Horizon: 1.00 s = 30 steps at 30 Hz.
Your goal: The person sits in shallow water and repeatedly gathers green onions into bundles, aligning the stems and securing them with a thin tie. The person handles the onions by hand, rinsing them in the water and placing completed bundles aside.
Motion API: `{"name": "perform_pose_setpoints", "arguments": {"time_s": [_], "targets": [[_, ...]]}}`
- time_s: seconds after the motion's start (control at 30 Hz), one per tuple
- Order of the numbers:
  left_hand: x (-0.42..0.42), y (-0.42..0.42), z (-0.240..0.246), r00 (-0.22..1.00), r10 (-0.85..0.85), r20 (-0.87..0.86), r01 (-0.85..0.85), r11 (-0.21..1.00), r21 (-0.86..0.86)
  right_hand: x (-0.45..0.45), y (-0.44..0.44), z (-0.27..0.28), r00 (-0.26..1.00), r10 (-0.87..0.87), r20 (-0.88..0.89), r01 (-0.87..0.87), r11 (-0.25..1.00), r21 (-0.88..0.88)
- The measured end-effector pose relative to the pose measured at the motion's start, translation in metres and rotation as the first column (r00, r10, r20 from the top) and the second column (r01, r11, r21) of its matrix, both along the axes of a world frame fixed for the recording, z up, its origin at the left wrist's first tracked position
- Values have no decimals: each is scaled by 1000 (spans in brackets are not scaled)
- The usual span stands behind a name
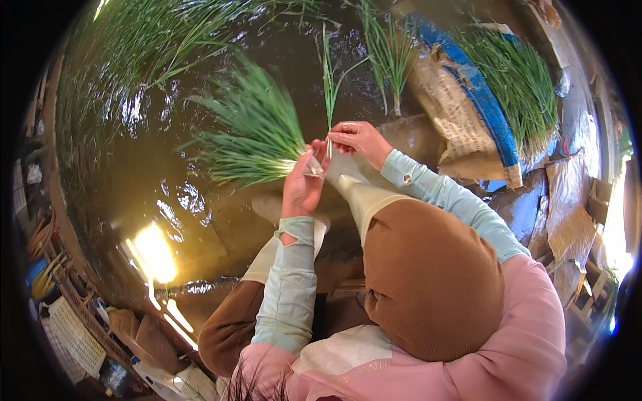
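Observation:
My left hand is closed round the white root ends of a fanned bunch of long green-leaved plants, which look like chives or young scallions. Close beside it, my right hand pinches the pale stem of a thin sprig of the same kind, its leaves pointing away from me. The two hands nearly meet, just over muddy brown water. Beyond the right hand, a small loose clump lies in the water.
Many loose green leaves float at the far left. A printed sack with a blue edge lies at the right, beside a large pile of the greens. My pale boots stand in the water. A plastic crate is at the lower left.

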<state>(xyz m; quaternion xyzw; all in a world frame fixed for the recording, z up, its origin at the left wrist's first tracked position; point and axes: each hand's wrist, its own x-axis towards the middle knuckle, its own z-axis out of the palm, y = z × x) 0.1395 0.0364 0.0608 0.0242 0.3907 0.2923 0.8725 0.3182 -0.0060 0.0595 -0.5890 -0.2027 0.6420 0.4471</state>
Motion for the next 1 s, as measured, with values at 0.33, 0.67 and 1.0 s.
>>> {"name": "perform_pose_setpoints", "arguments": {"time_s": [0.33,0.67,1.0], "targets": [[-5,-23,-34,962,-144,-232,133,989,-63,-15,-13,-29,962,141,233,-150,988,20],[-23,22,-24,975,220,14,-220,975,-39,23,-10,-47,806,107,582,10,981,-194],[-10,-1,-12,837,38,-546,114,964,242,-7,-5,-11,986,160,-38,-162,986,-45]]}}
